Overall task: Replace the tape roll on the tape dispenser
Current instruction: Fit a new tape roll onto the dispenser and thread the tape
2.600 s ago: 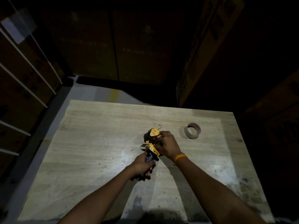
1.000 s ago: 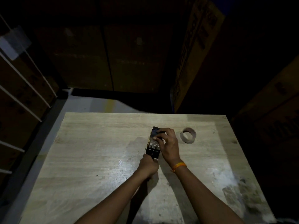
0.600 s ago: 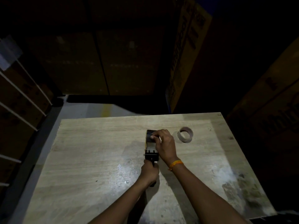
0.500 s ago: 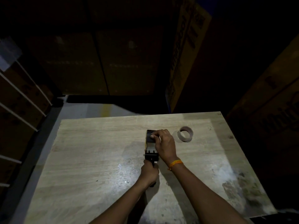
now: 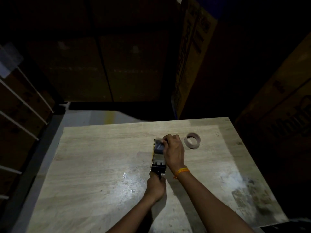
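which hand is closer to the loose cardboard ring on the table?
Right. The right hand is on the tape dispenser head, just left of the cardboard ring, not touching it. The left hand grips the handle, nearer the person.

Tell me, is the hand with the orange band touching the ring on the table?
Apart. The head view shows a strip of bare table between the right hand and the ring; the hand rests on the dispenser instead.

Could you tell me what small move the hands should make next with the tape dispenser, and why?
Probably draw the tape end toward the handle. The right hand pinches something pale at the far end of the tape dispenser, the left hand grips its handle, and the spent-looking core lies apart on the table.
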Motion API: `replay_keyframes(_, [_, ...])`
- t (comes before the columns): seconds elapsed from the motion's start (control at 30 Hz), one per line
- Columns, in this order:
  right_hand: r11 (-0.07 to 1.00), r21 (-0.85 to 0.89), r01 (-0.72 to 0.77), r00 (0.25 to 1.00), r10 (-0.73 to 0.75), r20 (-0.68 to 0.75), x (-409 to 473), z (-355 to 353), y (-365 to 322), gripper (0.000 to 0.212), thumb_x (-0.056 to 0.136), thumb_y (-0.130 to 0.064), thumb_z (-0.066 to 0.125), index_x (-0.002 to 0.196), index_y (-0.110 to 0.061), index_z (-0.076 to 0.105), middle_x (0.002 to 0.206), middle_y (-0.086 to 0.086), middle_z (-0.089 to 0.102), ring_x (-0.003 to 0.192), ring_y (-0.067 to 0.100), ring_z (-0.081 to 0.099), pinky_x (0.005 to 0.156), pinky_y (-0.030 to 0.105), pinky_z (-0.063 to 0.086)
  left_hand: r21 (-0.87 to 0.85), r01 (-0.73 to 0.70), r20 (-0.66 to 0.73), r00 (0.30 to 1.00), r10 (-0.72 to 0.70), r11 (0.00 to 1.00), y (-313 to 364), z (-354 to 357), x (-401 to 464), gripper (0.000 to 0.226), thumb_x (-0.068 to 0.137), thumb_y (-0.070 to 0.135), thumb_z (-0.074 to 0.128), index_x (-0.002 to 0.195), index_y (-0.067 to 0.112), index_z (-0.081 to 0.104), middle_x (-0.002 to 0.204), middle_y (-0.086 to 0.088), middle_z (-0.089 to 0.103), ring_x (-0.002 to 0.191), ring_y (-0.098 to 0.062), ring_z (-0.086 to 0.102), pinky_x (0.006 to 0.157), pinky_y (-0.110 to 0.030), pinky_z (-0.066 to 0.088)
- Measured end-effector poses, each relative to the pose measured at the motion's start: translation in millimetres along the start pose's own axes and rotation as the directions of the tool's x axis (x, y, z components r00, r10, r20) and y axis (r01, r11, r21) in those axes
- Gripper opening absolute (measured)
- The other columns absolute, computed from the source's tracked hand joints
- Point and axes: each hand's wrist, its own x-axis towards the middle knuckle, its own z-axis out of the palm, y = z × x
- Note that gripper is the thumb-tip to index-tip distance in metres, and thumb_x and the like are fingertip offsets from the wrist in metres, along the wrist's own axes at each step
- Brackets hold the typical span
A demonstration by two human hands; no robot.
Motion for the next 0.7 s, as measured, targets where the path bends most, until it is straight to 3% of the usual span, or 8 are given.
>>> replay_keyframes(0.23, [0.994,-0.025,0.106,0.994,-0.106,-0.033,5,-3,-4,0.011,0.086,-0.005,0.071,0.081,-0.013,0.066,0.089,0.004,0.065,0.092,0.025,0.052,0.068,0.039,0.046,-0.029,-0.005,-0.009,1.000,0.005,1.000,-5,-1,-2,0.033,0.104,0.018,0.049,0.132,0.001,0.045,0.123,-0.022,0.066,0.110,-0.036,0.066,0.081,-0.033,0.052])
replay_keyframes(0.37, [0.990,0.119,-0.076,0.992,0.063,0.108,12,1,-3,0.010,0.088,-0.010,0.076,0.080,-0.013,0.070,0.108,0.006,0.073,0.109,0.020,0.058,0.084,0.027,0.045,-0.015,-0.027,-0.005,1.000,0.027,1.000,-7,-4,-4,0.033,0.105,0.017,0.047,0.135,0.001,0.044,0.126,-0.019,0.065,0.112,-0.032,0.063,0.079,-0.025,0.041])
replay_keyframes(0.43, [0.960,0.173,-0.221,0.957,0.179,0.229,24,-2,0,0.012,0.089,-0.008,0.075,0.078,-0.009,0.070,0.099,0.009,0.075,0.096,0.016,0.063,0.082,0.025,0.047,0.007,-0.037,-0.008,0.999,0.037,0.999,-8,-4,-7,0.031,0.106,0.017,0.047,0.133,0.002,0.044,0.125,-0.018,0.065,0.107,-0.029,0.062,0.079,-0.024,0.039])
replay_keyframes(0.5, [0.951,0.134,-0.277,0.909,0.214,0.358,36,-9,4,0.016,0.088,-0.013,0.078,0.075,-0.014,0.071,0.084,0.006,0.073,0.084,0.015,0.064,0.076,0.027,0.049,0.029,-0.045,-0.017,0.999,0.046,0.999,-13,-3,-11,0.029,0.106,0.016,0.046,0.131,0.003,0.044,0.123,-0.016,0.066,0.102,-0.027,0.062,0.078,-0.024,0.038])
replay_keyframes(0.7, [0.976,0.042,-0.215,0.837,0.162,0.523,51,-22,7,0.020,0.089,-0.020,0.082,0.080,-0.002,0.080,0.084,0.014,0.078,0.064,0.004,0.060,0.061,0.022,0.047,0.037,-0.067,-0.036,0.997,0.068,0.997,-19,1,-17,0.028,0.105,0.016,0.047,0.131,0.004,0.045,0.102,-0.003,0.060,0.091,-0.019,0.057,0.076,-0.024,0.039])
